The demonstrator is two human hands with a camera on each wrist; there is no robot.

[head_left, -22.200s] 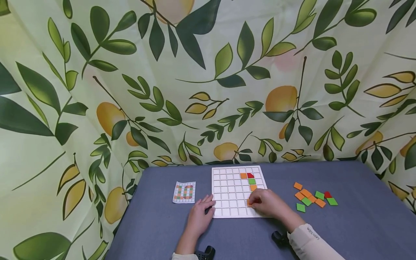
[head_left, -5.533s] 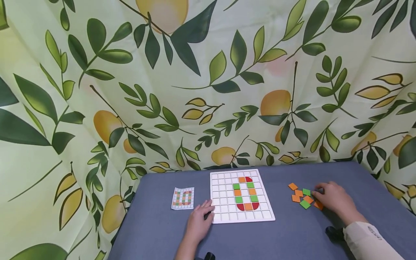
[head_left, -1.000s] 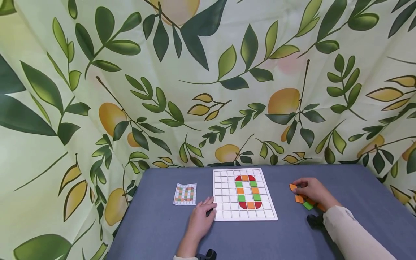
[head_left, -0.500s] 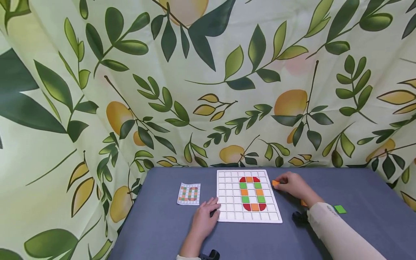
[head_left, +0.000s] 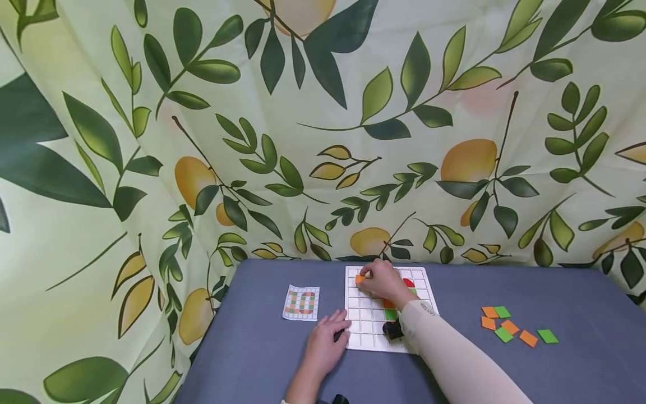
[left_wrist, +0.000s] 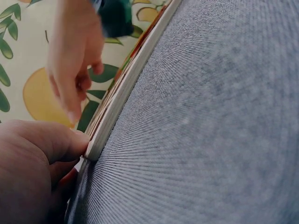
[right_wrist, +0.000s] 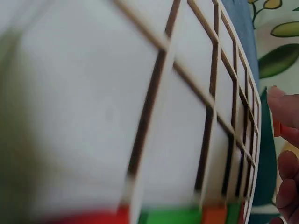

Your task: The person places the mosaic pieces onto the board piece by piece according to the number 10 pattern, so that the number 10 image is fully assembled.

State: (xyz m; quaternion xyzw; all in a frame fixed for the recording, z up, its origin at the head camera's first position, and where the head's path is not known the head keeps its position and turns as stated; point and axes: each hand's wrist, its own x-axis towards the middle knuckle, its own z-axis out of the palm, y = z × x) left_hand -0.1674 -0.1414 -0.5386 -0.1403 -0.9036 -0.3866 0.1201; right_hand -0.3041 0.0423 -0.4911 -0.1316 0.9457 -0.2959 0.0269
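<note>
A white gridded board [head_left: 367,339] lies on the table. My right hand [head_left: 386,282] pinches an orange square tile [head_left: 359,279] over the board's far left corner; in the right wrist view the tile's orange edge [right_wrist: 277,129] shows between thumb and finger. My left hand [head_left: 324,343] rests against the board's left edge with fingers fairly straight, its thumb [left_wrist: 70,142] touching the rim in the left wrist view. On the board's right half, the right arm partly covers set tiles, among them a red one [head_left: 408,283] and a green one [head_left: 391,315].
Loose orange and green tiles [head_left: 510,326] lie scattered on the grey-blue table [head_left: 484,381] right of the board. Left of it is a small printed card [head_left: 301,303] with a coloured grid pattern. A leaf-and-fruit patterned cloth [head_left: 323,140] hangs behind the table.
Since the oldest frame, tiles on the board have grown into a closed ring and the loose ones have dwindled. Lately my right hand has carried an orange tile leftward from the pile over the board.
</note>
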